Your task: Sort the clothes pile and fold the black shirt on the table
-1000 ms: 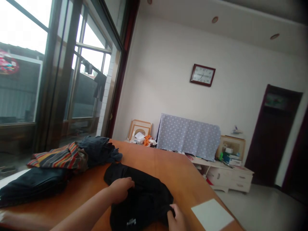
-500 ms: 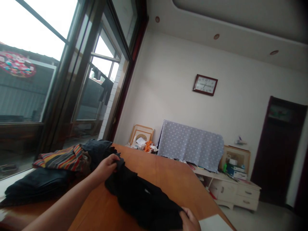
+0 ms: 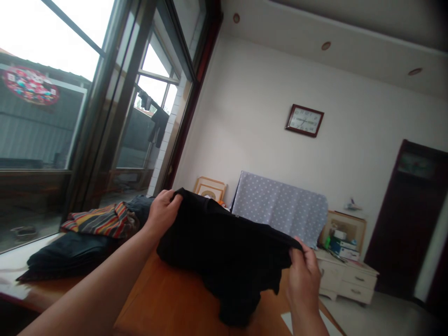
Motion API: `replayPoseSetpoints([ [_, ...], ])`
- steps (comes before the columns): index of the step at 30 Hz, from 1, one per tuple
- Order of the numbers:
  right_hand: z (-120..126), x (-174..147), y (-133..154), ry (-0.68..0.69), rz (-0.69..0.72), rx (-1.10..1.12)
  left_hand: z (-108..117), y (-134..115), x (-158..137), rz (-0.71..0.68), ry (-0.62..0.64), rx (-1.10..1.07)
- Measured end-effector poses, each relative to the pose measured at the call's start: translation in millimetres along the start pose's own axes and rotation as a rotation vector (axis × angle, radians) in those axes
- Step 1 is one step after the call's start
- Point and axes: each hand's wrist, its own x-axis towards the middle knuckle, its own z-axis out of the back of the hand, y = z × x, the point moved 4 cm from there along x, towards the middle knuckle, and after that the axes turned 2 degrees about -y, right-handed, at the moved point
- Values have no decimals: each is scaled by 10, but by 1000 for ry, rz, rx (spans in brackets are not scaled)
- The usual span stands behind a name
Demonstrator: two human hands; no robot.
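Note:
Stretched between both hands, a black T-shirt (image 3: pixel 224 252) hangs over the wooden table with a small light label at the middle of its upper edge. My left hand (image 3: pixel 165 207) is closed on its upper left corner. At the upper right corner, my right hand (image 3: pixel 305 266) pinches the cloth between thumb and fingers. The shirt's lower part droops in folds close to the tabletop (image 3: pixel 168 298); whether it touches there, I cannot tell. Left of my left forearm lie a striped garment (image 3: pixel 101 219), dark folded clothes (image 3: pixel 70 254) and a dark blue-grey garment (image 3: pixel 140 205).
White paper (image 3: pixel 287 322) lies near the table's right edge, partly behind my right forearm. Beyond the table, a polka-dot cloth (image 3: pixel 276 200) covers something on a white cabinet (image 3: pixel 357 280). Large glass windows (image 3: pixel 38 130) line the left side. A wall clock (image 3: pixel 305 120) hangs ahead.
Both hands have raised the black T-shirt and spread it wider. My right hand has moved up and to the right, and the left has risen slightly. The camera view has shifted a little.

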Motion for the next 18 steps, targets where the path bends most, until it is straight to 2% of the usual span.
replayPoseSetpoints([
  [2,-3,34,148,-22,129,-75,32,-144,23,-30,-96,-29],
  [3,-12,45,164,-3,137,-95,9,-182,21,-45,-79,-29],
  [6,-28,72,30,86,-3,-85,-128,-146,-25,-32,77,-16],
  [7,-17,76,-35,93,-45,-77,-157,-104,-47,-15,86,-13],
  [11,60,74,-236,46,5,-131,-192,52,-157,-8,-43,3],
  [13,50,60,-369,120,-14,-190,-283,129,-235,-31,44,47],
  [16,18,23,-628,277,-136,-241,-467,321,-385,-4,277,143],
  [18,43,8,-764,262,-159,-265,-516,451,-471,34,322,200],
])
